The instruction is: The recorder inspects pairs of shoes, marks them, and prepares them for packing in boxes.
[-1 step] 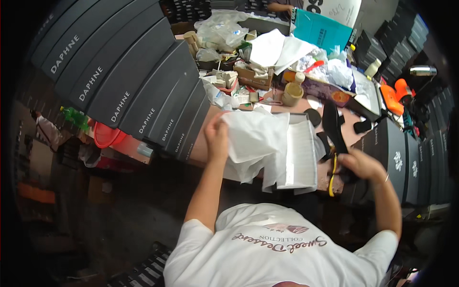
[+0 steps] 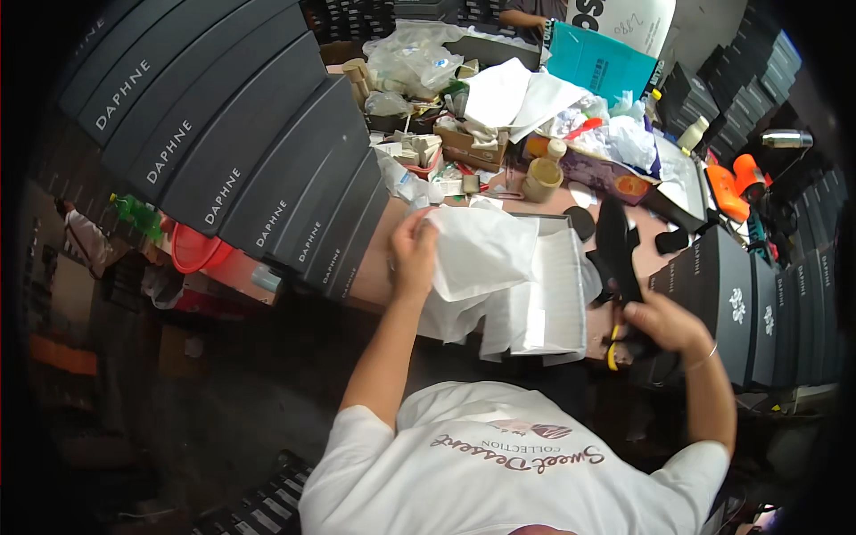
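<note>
My left hand [image 2: 415, 252] pinches the edge of a sheet of white tissue paper [image 2: 484, 252]. The sheet spreads over the left part of an open shoebox [image 2: 560, 299] with a white inside and drapes past its near edge. To the right of the box, my right hand [image 2: 667, 323] grips a black shoe [image 2: 615, 245], its sole held upright and slightly tilted. Under that hand hangs a narrow yellow strip [image 2: 613, 353]; what it belongs to is hard to make out. Dark parts beside the shoe are partly hidden by it.
Stacked dark shoeboxes [image 2: 259, 169] rise at the left, and more boxes [image 2: 727, 303] stand at the right. Behind the open box are a jar [image 2: 542, 178], a purple carton [image 2: 606, 174] of crumpled paper, and plastic bags [image 2: 415, 58]. An orange tool [image 2: 729, 192] lies far right.
My right hand and the shoe have shifted slightly, and the yellow strip hangs at a different angle. The tissue's near edge has moved a little. My left hand still holds it.
</note>
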A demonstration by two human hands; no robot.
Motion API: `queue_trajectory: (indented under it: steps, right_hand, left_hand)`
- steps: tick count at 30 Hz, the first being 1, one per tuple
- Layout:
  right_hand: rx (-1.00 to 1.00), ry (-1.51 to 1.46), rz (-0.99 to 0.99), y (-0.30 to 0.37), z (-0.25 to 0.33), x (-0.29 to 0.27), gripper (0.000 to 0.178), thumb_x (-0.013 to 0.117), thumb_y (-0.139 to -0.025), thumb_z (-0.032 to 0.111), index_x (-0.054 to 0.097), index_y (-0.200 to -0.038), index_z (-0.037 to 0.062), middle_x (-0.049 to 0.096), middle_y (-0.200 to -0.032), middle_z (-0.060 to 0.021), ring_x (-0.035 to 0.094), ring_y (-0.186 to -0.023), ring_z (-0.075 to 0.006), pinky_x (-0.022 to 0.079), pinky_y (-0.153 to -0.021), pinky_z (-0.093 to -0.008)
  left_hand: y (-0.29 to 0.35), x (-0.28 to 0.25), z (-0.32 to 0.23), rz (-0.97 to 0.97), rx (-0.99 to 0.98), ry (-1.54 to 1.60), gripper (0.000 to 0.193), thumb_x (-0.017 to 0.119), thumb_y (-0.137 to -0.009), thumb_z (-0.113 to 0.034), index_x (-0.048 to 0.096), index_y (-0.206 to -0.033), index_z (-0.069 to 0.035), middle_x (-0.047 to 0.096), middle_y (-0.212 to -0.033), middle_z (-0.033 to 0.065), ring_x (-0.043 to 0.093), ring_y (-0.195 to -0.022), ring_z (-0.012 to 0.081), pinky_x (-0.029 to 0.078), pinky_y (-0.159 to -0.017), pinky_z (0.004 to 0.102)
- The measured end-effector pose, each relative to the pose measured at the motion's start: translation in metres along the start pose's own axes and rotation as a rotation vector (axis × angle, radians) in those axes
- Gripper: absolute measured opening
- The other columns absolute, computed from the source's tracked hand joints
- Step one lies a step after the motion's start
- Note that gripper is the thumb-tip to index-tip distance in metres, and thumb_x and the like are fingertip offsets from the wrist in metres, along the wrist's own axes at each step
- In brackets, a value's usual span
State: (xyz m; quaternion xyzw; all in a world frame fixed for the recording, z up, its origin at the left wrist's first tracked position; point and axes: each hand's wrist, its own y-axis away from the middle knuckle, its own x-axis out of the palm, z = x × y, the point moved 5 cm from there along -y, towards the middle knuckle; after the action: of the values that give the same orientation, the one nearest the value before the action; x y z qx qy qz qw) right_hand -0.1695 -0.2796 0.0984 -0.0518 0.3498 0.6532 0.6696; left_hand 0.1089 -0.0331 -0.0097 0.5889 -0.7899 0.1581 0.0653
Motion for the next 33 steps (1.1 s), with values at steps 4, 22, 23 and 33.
queue_trajectory:
  steps: [4,22,23,33]
  right_hand:
    - [-0.214,-0.469,0.404,0.023,0.04,0.057,0.063,0.046,-0.099,0.028,0.019,-0.145,-0.0047,0.058,-0.106,-0.009,0.057,-0.09,-0.0168,0.045,-0.085,-0.0288]
    - [-0.264,-1.725,0.488,-0.035,-0.028,0.162,0.084,0.075,-0.063,0.037,0.041,-0.128,-0.0054,0.053,-0.115,-0.0196,0.059,-0.087,-0.0282,0.052,-0.066,-0.0366]
    - [-0.273,-1.732,0.497,-0.034,-0.026,0.16,0.084,0.075,-0.063,0.037,0.041,-0.127,-0.0058,0.053,-0.115,-0.0195,0.059,-0.087,-0.0281,0.052,-0.065,-0.0363]
    - [-0.137,-1.609,-0.372,-0.071,-0.004,0.139,0.052,0.061,-0.085,0.029,0.047,-0.128,0.0013,0.061,-0.105,-0.0097,0.062,-0.083,-0.018,0.051,-0.074,-0.0307]
  left_hand:
    - [0.006,0.054,-0.004,0.141,0.034,-0.17,0.022,0.065,-0.085,-0.007,0.065,-0.103,0.006,0.066,-0.087,0.0043,0.057,-0.075,0.0079,0.047,-0.067,0.0228]
    - [0.067,0.098,-0.019,0.438,0.0,-0.428,0.036,0.067,-0.071,0.003,0.066,-0.105,-0.005,0.05,-0.06,0.002,0.048,-0.056,0.0089,0.043,-0.054,0.0272]
    - [0.069,0.1,-0.02,0.448,-0.002,-0.424,0.036,0.067,-0.07,0.003,0.066,-0.106,-0.005,0.051,-0.06,0.0024,0.048,-0.056,0.0091,0.043,-0.054,0.0271]
    - [0.108,0.111,-0.085,0.53,0.513,-0.437,0.034,0.063,-0.072,0.004,0.068,-0.104,-0.005,0.055,-0.066,0.0063,0.054,-0.055,0.0169,0.043,-0.053,0.028]
